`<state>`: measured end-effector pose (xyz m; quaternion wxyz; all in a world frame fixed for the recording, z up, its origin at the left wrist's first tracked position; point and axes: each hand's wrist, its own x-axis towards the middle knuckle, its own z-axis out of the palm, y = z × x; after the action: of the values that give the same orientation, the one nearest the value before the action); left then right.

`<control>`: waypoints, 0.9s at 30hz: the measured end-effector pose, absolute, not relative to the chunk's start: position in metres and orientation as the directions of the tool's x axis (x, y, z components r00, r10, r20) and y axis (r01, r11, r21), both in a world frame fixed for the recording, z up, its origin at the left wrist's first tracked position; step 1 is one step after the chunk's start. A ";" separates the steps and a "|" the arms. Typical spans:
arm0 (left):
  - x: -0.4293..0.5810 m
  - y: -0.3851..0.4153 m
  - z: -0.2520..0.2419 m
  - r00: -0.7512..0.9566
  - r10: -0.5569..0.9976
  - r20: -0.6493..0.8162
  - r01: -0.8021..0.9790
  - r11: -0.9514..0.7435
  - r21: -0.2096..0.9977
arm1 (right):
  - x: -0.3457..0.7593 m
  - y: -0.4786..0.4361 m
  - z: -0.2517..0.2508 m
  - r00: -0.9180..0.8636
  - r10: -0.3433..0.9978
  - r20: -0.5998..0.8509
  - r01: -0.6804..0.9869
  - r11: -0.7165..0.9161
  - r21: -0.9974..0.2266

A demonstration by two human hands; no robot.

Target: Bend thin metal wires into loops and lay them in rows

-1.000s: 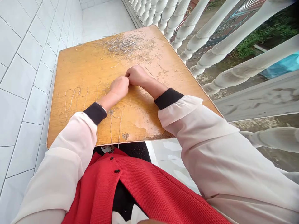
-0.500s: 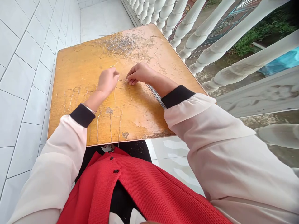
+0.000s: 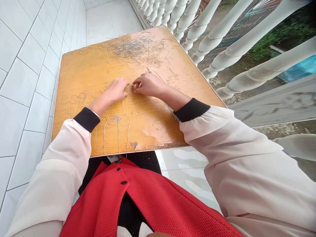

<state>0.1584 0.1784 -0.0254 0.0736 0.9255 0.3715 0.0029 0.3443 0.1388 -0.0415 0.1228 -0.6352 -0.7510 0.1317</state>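
A thin wire (image 3: 128, 86) with a round loop spans the gap between my two hands over the wooden table, and one tail of it hangs toward me. My left hand (image 3: 115, 90) is closed at the loop's left side, its thumb and fingertips pinching the wire. At the opposite side my right hand (image 3: 149, 84) has thumb and forefinger together on the same wire; the exact contact is partly hidden. Below my right forearm lies a bundle of straight wires (image 3: 170, 109), mostly covered. Looped wires with straight tails (image 3: 118, 131) lie in front of my left hand.
The worn wooden table (image 3: 158, 131) has peeling patches. A tangled wire pile (image 3: 132, 47) sits at its far side. More looped wires (image 3: 74, 99) lie at the left. A white tiled wall (image 3: 22, 128) runs along the left, a white balustrade (image 3: 212, 42) along the right.
My left hand has lowered and turned flatter around the wire loop. The loop is now more hidden between my hands, and the right hand stays close to its place.
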 end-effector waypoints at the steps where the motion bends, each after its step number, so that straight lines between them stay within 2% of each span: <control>1: 0.159 0.180 -0.027 0.722 0.690 -0.048 0.689 -0.712 0.140 | 0.343 0.139 -0.043 -0.146 0.989 0.023 0.925 0.145 -0.351; 10: 0.163 0.180 -0.033 0.664 0.748 -0.010 0.709 -0.625 0.328 | 0.338 0.138 -0.055 -0.020 0.999 0.049 0.934 0.036 -0.355; 13: 0.166 0.180 -0.035 0.644 0.765 0.008 0.713 -0.604 0.356 | 0.335 0.135 -0.057 0.021 0.998 0.055 0.928 0.001 -0.373; 20: 0.191 0.173 -0.027 0.527 0.850 0.016 0.817 -0.512 0.267 | 0.333 0.126 -0.051 0.015 0.998 0.068 0.914 0.014 -0.406; 27: 0.192 0.175 -0.029 0.520 0.853 0.038 0.818 -0.510 0.264 | 0.342 0.129 -0.055 0.048 0.995 0.082 0.900 -0.008 -0.435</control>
<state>0.1923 0.1750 -0.0286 0.1068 0.8652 0.4831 0.0818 0.3420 0.1288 -0.0548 0.1896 -0.6986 -0.6784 0.1255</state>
